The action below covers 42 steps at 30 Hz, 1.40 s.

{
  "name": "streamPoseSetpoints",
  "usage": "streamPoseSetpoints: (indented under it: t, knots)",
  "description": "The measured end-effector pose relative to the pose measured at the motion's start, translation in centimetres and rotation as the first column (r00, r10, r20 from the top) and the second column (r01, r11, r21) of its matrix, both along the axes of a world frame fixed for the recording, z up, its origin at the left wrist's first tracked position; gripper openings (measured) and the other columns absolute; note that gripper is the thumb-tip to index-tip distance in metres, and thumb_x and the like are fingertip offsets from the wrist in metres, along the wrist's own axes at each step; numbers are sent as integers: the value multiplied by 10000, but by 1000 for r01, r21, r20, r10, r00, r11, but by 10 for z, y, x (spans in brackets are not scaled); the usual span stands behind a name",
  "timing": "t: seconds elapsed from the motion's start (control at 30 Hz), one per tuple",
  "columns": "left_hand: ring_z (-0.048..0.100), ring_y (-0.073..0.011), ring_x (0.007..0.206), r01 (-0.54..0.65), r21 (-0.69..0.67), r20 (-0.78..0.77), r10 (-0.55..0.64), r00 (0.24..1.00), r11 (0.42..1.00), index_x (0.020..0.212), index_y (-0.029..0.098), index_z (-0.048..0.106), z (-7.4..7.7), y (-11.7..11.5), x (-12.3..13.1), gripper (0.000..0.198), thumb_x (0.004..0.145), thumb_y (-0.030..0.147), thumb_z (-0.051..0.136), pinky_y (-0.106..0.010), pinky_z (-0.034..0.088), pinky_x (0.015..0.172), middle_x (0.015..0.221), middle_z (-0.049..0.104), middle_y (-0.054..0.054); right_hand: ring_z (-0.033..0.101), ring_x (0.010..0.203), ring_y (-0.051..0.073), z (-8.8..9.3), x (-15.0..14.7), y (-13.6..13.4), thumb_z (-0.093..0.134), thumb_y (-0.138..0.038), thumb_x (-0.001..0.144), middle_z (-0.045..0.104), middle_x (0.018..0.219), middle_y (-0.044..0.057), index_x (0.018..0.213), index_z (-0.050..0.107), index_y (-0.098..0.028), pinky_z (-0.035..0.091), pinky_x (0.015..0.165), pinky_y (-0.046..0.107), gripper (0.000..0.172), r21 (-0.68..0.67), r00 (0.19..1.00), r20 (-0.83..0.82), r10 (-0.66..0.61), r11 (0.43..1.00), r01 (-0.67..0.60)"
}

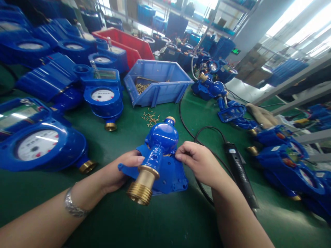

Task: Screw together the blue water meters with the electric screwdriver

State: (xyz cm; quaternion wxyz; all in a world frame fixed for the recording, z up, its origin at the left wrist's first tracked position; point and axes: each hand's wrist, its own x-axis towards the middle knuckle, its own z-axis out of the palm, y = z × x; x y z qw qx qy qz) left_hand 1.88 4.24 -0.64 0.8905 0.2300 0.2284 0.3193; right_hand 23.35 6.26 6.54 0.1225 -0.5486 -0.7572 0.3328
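Note:
A blue water meter body (163, 136) with a threaded brass end (141, 187) lies on a blue plastic housing (169, 174) in the middle of the green table. On its left side, my left hand (124, 168) is wrapped round the housing's edge, thumb on top and the other fingers partly hidden below. My right hand (195, 160) pinches at the body's right flange, thumb and forefinger together; whatever lies between them is too small to make out. Beyond the body, small brass screws (151, 118) are scattered on the table.
Behind the screws stands a blue bin (168, 94) holding more screws, with a red bin (124, 44) behind it. Several finished-looking meters (103, 94) crowd the left. A black electric screwdriver (239, 172) with its cable lies at right, near more meter assemblies (287, 155).

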Motion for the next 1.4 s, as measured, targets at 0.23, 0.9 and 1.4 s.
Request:
streamPoseSetpoints:
  t: [0.23, 0.9, 1.4]
  knots:
    - [669, -184, 819, -6, 64, -48, 9, 999, 998, 1047, 136, 641, 1, -1, 0, 275, 814, 132, 495, -278, 518, 761, 959, 719, -85, 500, 649, 115, -3, -2, -1, 576, -81, 771, 546, 671, -23, 639, 519, -170, 371, 611, 236, 170, -24, 997, -67, -34, 999, 32]
    - [675, -149, 662, -72, -155, -70, 62, 996, 985, 758, 116, 713, 7, 2, -1, 156, 689, 256, 702, -211, 532, 641, 716, 741, -38, 570, 682, 108, 25, 21, -14, 728, -108, 683, 590, 685, -20, 633, 655, -179, 441, 645, 214, 114, -182, 962, -162, 219, 952, -248]
    - [665, -177, 749, -8, -133, -93, -5, 996, 991, 944, 147, 676, 0, -5, 5, 220, 765, 261, 621, -284, 516, 751, 844, 719, -80, 530, 590, 113, 18, 39, 17, 716, -302, 664, 559, 640, -25, 745, 539, -161, 430, 548, 232, 241, -110, 918, -345, -196, 980, 168]
